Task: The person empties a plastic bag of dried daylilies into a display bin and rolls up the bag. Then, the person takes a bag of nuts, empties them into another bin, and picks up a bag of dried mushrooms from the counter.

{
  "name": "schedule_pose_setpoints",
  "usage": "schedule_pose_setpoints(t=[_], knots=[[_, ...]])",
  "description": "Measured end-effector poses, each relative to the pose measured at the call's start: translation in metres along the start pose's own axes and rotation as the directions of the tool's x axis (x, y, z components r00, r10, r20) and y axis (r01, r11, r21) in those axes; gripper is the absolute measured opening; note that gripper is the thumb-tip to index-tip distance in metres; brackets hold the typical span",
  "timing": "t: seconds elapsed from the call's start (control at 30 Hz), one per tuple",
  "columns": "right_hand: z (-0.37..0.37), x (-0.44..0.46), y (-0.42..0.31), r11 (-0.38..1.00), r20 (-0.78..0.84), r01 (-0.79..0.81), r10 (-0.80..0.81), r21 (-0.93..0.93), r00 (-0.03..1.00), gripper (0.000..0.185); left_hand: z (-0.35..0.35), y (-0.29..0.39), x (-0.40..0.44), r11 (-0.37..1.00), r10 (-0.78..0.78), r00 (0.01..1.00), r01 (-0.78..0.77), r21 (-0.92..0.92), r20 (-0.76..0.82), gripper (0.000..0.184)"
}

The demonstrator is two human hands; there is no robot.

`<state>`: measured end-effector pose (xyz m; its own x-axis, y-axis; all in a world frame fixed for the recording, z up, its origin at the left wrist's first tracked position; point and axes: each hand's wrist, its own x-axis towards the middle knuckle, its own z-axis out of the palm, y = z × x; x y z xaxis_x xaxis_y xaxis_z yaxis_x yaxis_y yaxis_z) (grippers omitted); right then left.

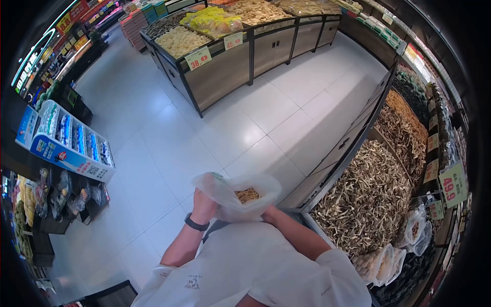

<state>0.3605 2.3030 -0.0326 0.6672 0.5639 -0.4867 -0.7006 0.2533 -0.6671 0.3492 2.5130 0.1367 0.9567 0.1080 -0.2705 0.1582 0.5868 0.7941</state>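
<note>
A translucent plastic bag [237,197] hangs open in front of my body, with some light brown dried strips [247,195] inside it. My left hand [205,196] is closed on the bag's left side, partly behind the plastic. At the bag's lower right is my right hand [269,213], mostly hidden by the bag, its fingers out of sight. A dark band circles my left wrist. To my right, a bin heaped with dried brown-and-white strips [365,194] stands beside my right arm.
A display counter [220,66] with dried goods and price signs stands ahead. At the left is a blue and white product rack [74,140]. Filled plastic bags [381,263] lie on the right bin's near end. Tiled floor [174,138] runs between the displays.
</note>
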Motion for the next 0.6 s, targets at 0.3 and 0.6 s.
schedule_pose_setpoints(t=[0.3, 0.6], knots=[[0.009, 0.079, -0.053, 0.986, -0.099, 0.061, -0.045, 0.158, 0.994, 0.037, 0.034, 0.022, 0.131, 0.971, -0.088, 0.975, 0.039, 0.234, 0.204, 0.022], [-0.083, 0.1, -0.119, 0.913, -0.281, 0.208, -0.11, 0.35, 0.954, 0.033, 0.104, -0.016, 0.253, 0.952, -0.194, 0.932, 0.103, 0.29, 0.307, 0.02]])
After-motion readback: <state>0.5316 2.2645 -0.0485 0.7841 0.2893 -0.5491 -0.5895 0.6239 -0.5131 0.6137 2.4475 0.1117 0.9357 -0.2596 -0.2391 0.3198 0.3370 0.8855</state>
